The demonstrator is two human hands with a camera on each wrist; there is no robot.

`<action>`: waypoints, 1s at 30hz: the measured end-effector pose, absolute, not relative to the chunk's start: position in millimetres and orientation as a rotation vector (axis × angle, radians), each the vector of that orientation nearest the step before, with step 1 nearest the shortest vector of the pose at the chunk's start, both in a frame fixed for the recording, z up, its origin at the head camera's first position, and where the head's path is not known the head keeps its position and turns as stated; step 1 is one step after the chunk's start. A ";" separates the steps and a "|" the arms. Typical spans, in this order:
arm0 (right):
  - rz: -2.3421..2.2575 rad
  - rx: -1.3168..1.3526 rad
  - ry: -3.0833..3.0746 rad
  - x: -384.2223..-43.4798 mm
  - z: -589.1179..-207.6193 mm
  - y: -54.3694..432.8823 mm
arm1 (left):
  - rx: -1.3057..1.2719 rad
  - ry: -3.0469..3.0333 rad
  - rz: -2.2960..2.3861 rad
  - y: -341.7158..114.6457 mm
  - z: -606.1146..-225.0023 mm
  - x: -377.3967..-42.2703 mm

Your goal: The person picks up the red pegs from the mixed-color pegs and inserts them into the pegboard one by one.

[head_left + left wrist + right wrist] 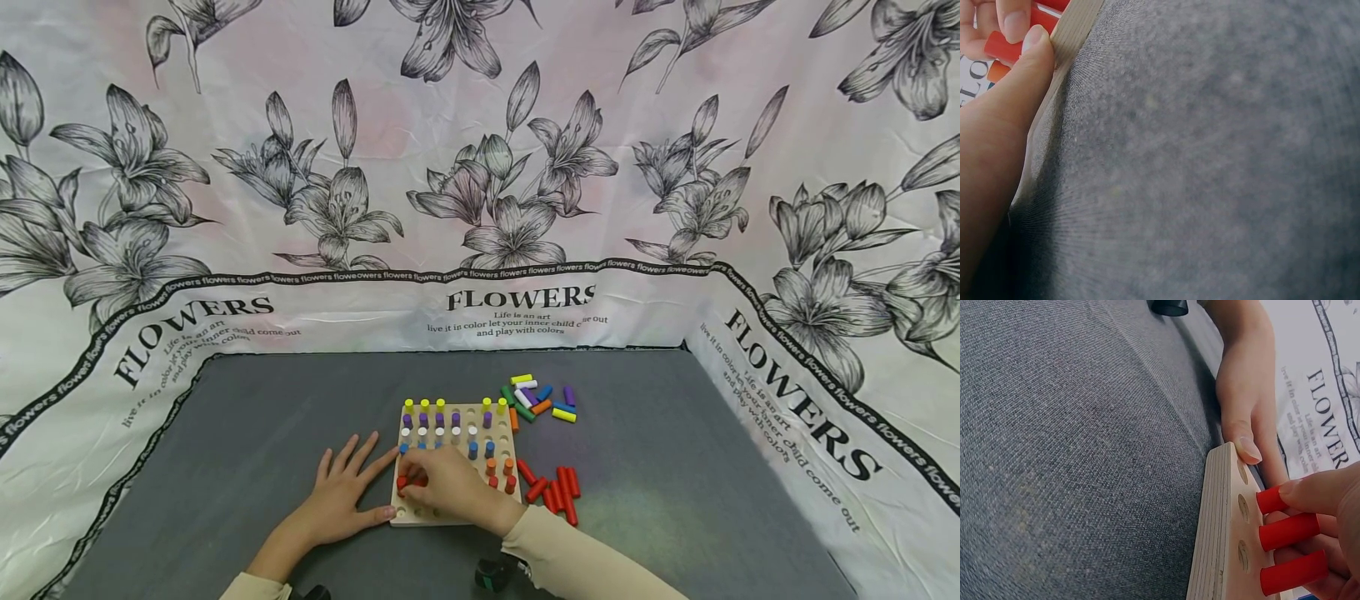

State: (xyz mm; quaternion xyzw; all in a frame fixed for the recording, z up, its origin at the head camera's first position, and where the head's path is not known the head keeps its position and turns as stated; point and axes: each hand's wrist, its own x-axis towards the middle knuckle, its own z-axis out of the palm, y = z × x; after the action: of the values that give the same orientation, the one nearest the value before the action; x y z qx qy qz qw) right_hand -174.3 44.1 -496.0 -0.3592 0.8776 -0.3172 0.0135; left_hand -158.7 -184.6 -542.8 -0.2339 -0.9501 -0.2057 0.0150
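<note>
Red peg (402, 482) at about 8 o'clock on the pegboard (462, 410), upright at its hole. Right hand (453, 483): grip pinching the peg between thumb and finger. Left hand (341, 496): grip spread on the worktop (285, 417), thumb at the board's edge, between 7 and 8 o'clock.

Handling, by judgement: peg light, stiff, not fragile; its smooth round side may roll or slip between fingertips. Best held near the top, in line with the hole. Board probably light enough to slide if pushed sideways; steady it by its edge, clear of the holes.

Views: head gives the layout, with loose red pegs (558, 493) off the board toward 4 o'clock and mixed-colour pegs (540, 400) near 2 o'clock, but the right hand covers mid-board. Right wrist shows three red pegs side by side, bare holes along the near edge, and the board's layered side. Left wrist adds an orange peg (997, 72), hidden from above.
</note>
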 end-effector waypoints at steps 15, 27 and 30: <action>-1.013 -1.074 2.708 -173.9 -497.2 44.4 | -0.733 -2.947 -0.632 -184.0 -542.2 -157.9; -1.079 -1.050 2.653 -171.5 -492.8 46.7 | -0.732 -2.954 -0.627 -184.8 -543.4 -158.6; -1.107 -1.034 2.631 -171.7 -490.3 48.7 | -0.732 -2.953 -0.631 -185.1 -543.6 -158.8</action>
State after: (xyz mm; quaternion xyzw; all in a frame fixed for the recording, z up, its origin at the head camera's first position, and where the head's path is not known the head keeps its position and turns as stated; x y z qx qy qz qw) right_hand -171.7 48.7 -490.3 -0.3402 0.8654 -0.3641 0.0526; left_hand -158.8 -185.1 -543.6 -0.2356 -0.9502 -0.2031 0.0174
